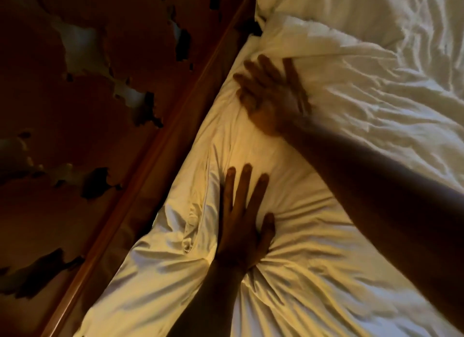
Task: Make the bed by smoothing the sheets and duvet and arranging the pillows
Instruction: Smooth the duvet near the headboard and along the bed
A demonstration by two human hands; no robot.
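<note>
My left hand [242,226] presses flat, fingers spread, on the white pillow [288,261] beside the wooden headboard [160,155]; my right hand [272,98], blurred, lies open against the rumpled duvet [376,98].

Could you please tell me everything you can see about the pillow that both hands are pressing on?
The pillow is white, in a soft, creased cotton-like case, lit warm yellow. It lies along the wooden bed frame, on the bed's left edge. The left hand presses flat into it, fingers spread, creases radiating from the palm. The right hand, blurred, lies open near its far end, beside the rumpled duvet.
</note>
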